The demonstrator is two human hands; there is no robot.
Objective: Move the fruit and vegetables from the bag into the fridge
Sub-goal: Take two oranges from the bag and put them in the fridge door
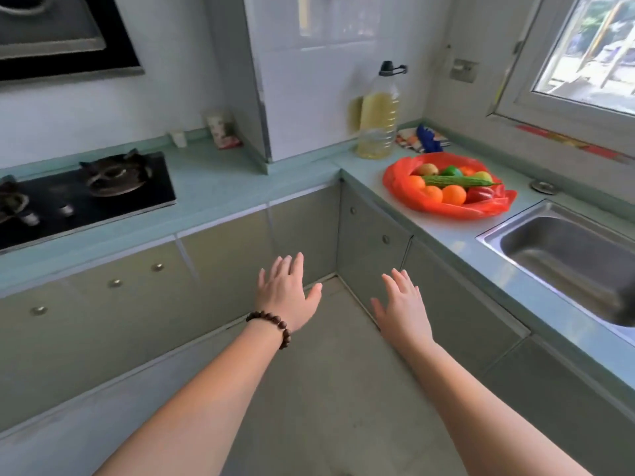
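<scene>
A red plastic bag [402,187] lies open on the pale green counter at the right, between an oil bottle and the sink. Inside it I see several oranges [453,194], a long green bitter gourd [460,181], a red pepper [481,194], a brownish kiwi-like fruit [427,169] and other green and yellow fruit. My left hand [287,292], with a bead bracelet on the wrist, and my right hand [402,309] are both stretched out over the floor, palms down, fingers spread, holding nothing. Both hands are well below and left of the bag. No fridge is in view.
A large oil bottle [376,118] stands behind the bag. A steel sink [567,255] lies at the right under a window. A gas hob [86,194] sits on the left counter [220,187]. A white tiled column [309,80] fills the corner. Cabinet doors line both sides.
</scene>
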